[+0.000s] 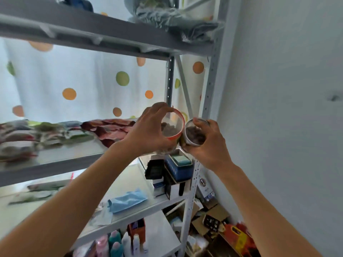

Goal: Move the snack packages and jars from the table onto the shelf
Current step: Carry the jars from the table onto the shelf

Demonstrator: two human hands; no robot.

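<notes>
Two jars, both held up at rt end of mid shelf (61, 160), seen bottom-on, dark contents inside. Left jar (171, 125): clear, orange-rimmed, tilted; wrapped by left hand (148, 130), fingers curled over top edge, thumb under. Right jar (194, 133): smaller, clear; clasped by right hand (209, 145), fingers round its side. Jars touching or nearly so; can't tell which. Both forearms raised & extended toward shelf, wrists bent back, hands close together just by the rt upright (209, 86). Snack packs (27, 138) already lying at left of same shelf, w/ a red-brown pack (111, 130) nearer the jars. Risks, as judged: jars knocking together on set-down, given how close they sit; tilted left jar landing on its edge & tipping; right jar clipping the upright; crowding against the red-brown pack if pushed too far left. Lids not visible, so spill risk unknown.
</notes>
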